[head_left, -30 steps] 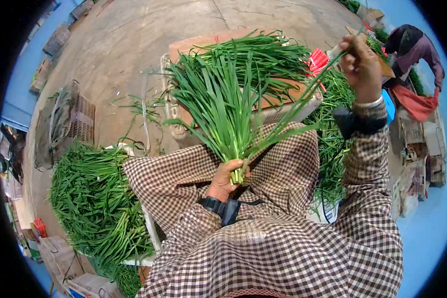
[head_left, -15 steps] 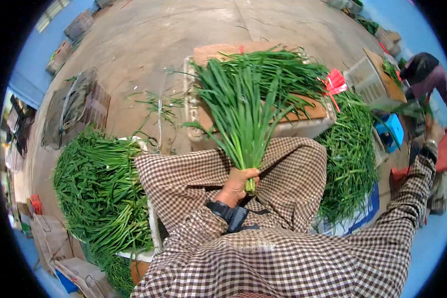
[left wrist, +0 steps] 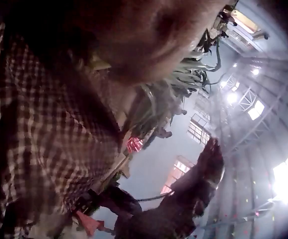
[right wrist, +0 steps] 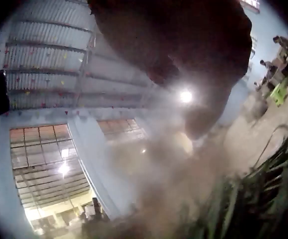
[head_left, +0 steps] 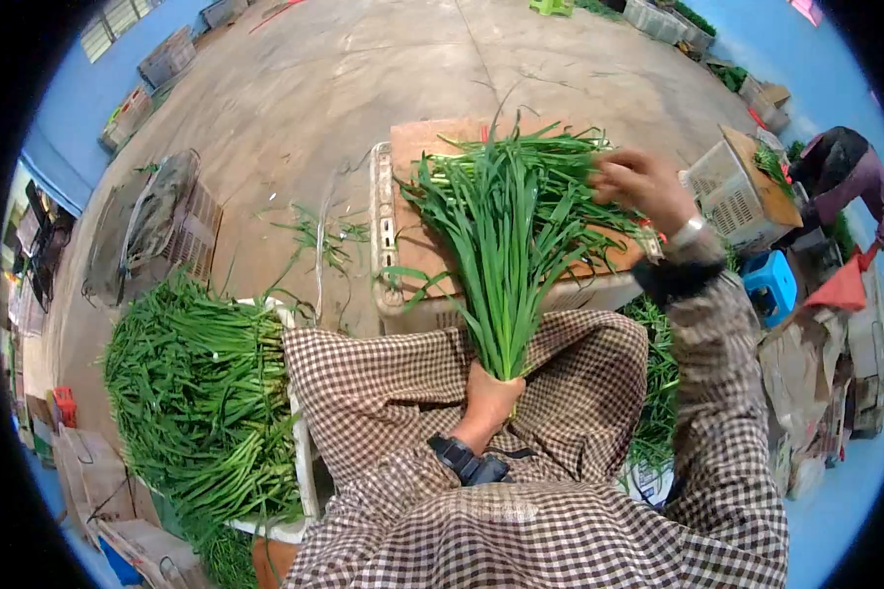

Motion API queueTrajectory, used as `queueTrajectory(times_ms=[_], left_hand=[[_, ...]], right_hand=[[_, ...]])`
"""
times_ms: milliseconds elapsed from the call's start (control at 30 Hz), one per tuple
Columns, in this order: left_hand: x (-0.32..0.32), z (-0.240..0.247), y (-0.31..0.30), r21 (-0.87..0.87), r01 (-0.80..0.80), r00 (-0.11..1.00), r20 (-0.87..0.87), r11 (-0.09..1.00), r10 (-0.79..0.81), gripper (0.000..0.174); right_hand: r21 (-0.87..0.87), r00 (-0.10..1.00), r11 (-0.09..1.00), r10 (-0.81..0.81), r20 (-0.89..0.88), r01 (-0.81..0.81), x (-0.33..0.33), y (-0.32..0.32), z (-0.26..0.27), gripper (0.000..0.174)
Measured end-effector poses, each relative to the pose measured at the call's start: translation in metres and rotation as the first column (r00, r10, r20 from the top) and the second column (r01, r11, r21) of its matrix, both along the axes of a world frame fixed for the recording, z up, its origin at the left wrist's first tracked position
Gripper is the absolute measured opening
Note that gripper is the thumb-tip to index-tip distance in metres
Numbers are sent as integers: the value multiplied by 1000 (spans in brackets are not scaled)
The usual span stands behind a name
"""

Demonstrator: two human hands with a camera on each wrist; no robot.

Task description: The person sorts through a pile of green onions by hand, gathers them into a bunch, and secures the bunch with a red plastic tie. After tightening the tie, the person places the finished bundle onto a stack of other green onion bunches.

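My left hand (head_left: 493,398) grips a bunch of garlic chives (head_left: 509,285) by its pale stem ends, low over my lap. The long flat leaves fan upward and overlap the board behind. At the upper right of the bunch, my right hand (head_left: 648,191) is raised, its fingers loosely bent and blurred, with nothing visible in them. More loose garlic chives (head_left: 570,149) lie on a wooden board (head_left: 417,236) atop a white crate (head_left: 383,196). In the right wrist view, the right hand (right wrist: 184,55) appears dark above green leaves (right wrist: 263,199).
A heap of garlic chives (head_left: 201,402) fills a white box (head_left: 307,461) on my left, and another pile (head_left: 655,373) lies by my right knee. A blue stool (head_left: 771,285) and a bending person (head_left: 850,182) are at the right. A mesh crate (head_left: 201,231) stands left.
My right hand swung far out to the right with a thin leaf, then came back, empty, beside the bunch. My left hand keeps its hold on the garlic chives.
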State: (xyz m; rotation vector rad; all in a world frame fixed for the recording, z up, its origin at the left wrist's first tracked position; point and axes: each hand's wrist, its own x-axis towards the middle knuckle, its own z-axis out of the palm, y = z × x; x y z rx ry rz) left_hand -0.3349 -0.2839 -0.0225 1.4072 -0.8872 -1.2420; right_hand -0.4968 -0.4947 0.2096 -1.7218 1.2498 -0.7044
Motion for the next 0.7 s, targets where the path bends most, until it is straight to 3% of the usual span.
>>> queueTrajectory(times_ms=[133, 233, 267, 300, 367, 433, 533, 567, 633, 700], left_hand=[[0, 1, 4, -13, -15, 1000, -17, 1000, 15, 22], [3, -9, 6, 107, 78, 997, -9, 991, -78, 36], [5, -11, 7, 172, 97, 995, -7, 980, -97, 39], [3, -13, 8, 154, 55, 992, 103, 987, -71, 44], [3, -14, 9, 157, 44, 987, 149, 987, -68, 46], [2, -16, 8, 200, 28, 988, 145, 979, -57, 47], [4, -13, 9, 202, 36, 976, 205, 979, -79, 45], [6, -5, 8, 278, 59, 980, 168, 959, -109, 45], [5, -9, 10, 356, 82, 983, 125, 931, -135, 45], [1, -28, 10, 178, 22, 980, 193, 984, -57, 47]], right_hand=[[113, 992, 994, -16, 124, 2, 83, -75, -36, 28], [188, 990, 972, -138, -16, 139, 116, -129, -65, 25], [173, 990, 975, -140, -12, 140, 125, -137, -69, 25], [133, 982, 975, -165, -88, 175, 133, -142, -74, 28], [83, 967, 973, -199, -157, 214, 144, -156, -93, 30], [-181, 869, 973, -211, -448, 143, 154, -167, -109, 34], [-166, 936, 986, -80, -344, 24, 157, -154, -108, 34], [-58, 945, 998, -40, -325, 23, 157, -148, -103, 33], [-58, 961, 998, -13, -275, -3, 150, -141, -101, 32], [-106, 970, 993, 29, -241, -56, 139, -124, -80, 30]])
